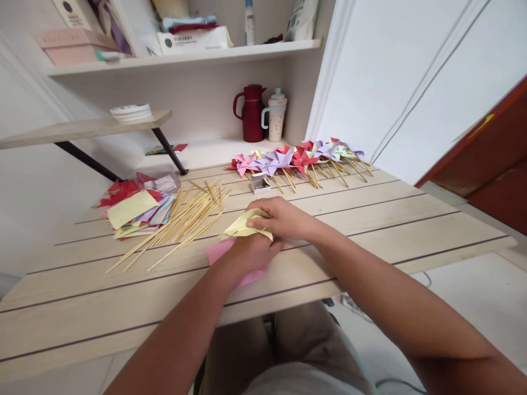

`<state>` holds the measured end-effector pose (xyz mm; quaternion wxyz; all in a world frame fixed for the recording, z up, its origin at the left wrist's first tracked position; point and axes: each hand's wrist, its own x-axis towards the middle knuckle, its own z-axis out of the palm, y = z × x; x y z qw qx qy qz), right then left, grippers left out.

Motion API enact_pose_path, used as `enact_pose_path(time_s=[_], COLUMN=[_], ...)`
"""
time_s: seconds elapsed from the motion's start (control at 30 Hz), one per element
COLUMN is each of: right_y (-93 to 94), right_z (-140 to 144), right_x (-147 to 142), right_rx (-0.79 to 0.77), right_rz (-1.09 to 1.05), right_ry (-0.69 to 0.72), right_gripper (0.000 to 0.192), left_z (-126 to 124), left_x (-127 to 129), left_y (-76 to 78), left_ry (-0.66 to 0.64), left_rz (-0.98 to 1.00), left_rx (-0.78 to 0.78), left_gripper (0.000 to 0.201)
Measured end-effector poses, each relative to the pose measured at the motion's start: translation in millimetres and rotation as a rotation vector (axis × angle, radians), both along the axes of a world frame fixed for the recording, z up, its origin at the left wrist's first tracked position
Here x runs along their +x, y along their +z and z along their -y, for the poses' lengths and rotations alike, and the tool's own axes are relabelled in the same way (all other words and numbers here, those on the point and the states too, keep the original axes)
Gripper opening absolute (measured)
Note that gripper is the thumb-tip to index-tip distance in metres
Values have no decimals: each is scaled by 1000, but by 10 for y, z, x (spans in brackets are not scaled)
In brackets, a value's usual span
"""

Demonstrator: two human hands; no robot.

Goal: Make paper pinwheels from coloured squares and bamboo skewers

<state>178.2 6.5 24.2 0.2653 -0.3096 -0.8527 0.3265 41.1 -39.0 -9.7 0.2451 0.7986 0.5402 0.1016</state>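
A yellow paper pinwheel point(242, 224), its corners folded inward, is held between my two hands over the table. My right hand point(276, 218) grips it from above, the thumb pressed on its middle. From below, my left hand point(256, 251) is closed around its near side, with most of its fingers hidden. A pink paper sheet point(218, 250) lies on the table, partly under my left hand and wrist. Just beyond the hands stands a small open box point(261, 184) with tiny dark items inside. Loose wooden sticks point(187, 219) are spread out to the left.
Finished pinwheels point(304, 158) on sticks lie along the table's back right. Stacked coloured paper point(134, 211) and a clear plastic box point(162, 181) sit at left. A red jug point(252, 112) and a cup point(275, 116) stand behind. A raised wooden shelf point(90, 130) overhangs the back left.
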Motion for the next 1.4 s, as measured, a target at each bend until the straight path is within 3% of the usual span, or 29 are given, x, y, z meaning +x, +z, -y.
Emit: enact_pose_path(time_s=[0.13, 0.3, 0.63, 0.73, 0.83, 0.93, 1.03, 1.1, 1.2, 1.27, 1.4], right_y=[-46, -109, -93, -83, -32, 55, 128, 149, 141, 123, 79], right_z=[-71, -155, -186, -206, -265, -361, -443, -471, -481, -482, -485], right_x=[-22, -59, -89, -70, -28, 13, 30, 24, -1, -17, -25], right_rx=[-154, -377, -493, -543, -593, -551, -507, -493, -479, -461, -403], right_rz=[-64, -170, -208, -248, -357, -471, -531, -563, -578, -575, -544], right_ry=[-4, -3, 7, 25, 26, -14, -64, -95, -128, -146, -181], right_gripper=[19, 19, 18, 20, 23, 24, 23, 24, 28, 29, 28], left_z=[-70, -101, -95, -69, 18, 125, 142, 76, -97, -221, -447], left_x=[62, 81, -9, -28, -40, -95, -233, -355, -515, -591, -739], left_y=[-160, -178, -174, -111, 5, 155, 316, 411, 495, 501, 422], left_ry=[34, 48, 2, -64, -138, -211, -351, -370, -259, -119, 492], left_rz=[155, 122, 133, 176, 165, 40, -43, -70, 40, 262, 817], left_rx=[180, 189, 216, 135, 150, 222, 207, 157, 152, 262, 524], left_gripper=[37, 32, 30, 31, 36, 33, 29, 29, 25, 24, 34])
